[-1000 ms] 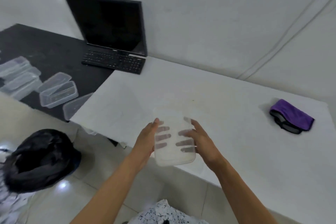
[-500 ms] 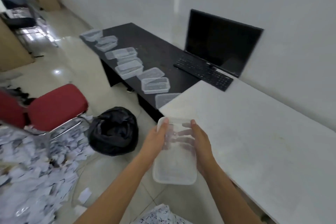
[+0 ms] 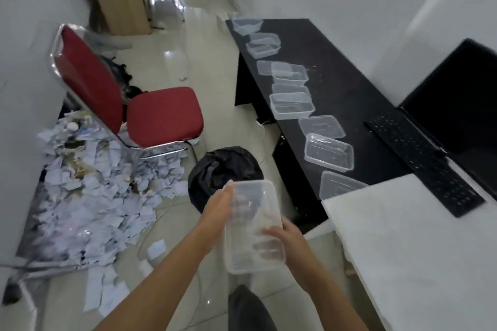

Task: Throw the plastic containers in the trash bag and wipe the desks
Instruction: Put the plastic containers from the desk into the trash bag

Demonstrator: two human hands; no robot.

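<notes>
A clear plastic container (image 3: 251, 260) is gripped by both hands, its open side turned upward. The left hand (image 3: 217, 209) is curled along its left rim, with the fingers seen through the plastic underneath. The right hand (image 3: 289, 236) is clamped on its near right corner, thumb on the rim.

Half a second ago the container was held to the right of the black trash bag (image 3: 223, 166), at the corner of the white desk (image 3: 416, 244). It has since been carried toward the bag, so that its far end is now seen over the bag's near rim. It has not been let go.

The bag is left standing open on the floor, as before. To the right of the bag, the row of containers (image 3: 328, 152) on the black desk (image 3: 338, 62) is unchanged.

More of the room to the left of the bag is now taken in. A red chair (image 3: 164, 115) is shown whole just left of and beyond the bag, and a heap of torn paper (image 3: 94, 196) is spread farther left.
</notes>
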